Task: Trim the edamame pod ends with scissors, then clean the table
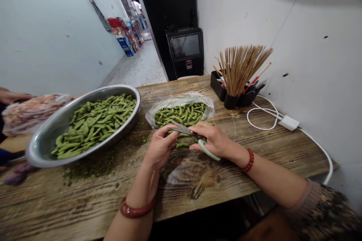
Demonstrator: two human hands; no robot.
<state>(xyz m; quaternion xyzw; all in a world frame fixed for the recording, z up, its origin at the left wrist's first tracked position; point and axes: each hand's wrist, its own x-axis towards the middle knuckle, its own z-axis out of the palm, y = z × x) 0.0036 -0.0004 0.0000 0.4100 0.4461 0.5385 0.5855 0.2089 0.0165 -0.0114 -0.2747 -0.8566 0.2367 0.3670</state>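
Observation:
My right hand (210,139) grips scissors (207,150) with pale green handles, the blades parted and pointing left. Their tips reach the fingers of my left hand (161,146), which is closed in a pinch. A green edamame pod (182,134) shows at its fingertips, partly hidden by the blades. Another pod (183,145) lies on the table just below. Behind my hands, an open clear plastic bag (209,105) holds many small green pods (182,113). To the left stands a large metal basin (39,154), tilted in view, heaped with edamame pods (96,124).
Green trimmings (90,167) litter the wooden table (118,203) beside the basin. A black holder (217,84) with wooden sticks (243,67) stands back right, near a white cable with adapter (288,122). At far left, another person's arm (14,95) is by a bag of pinkish food (36,111).

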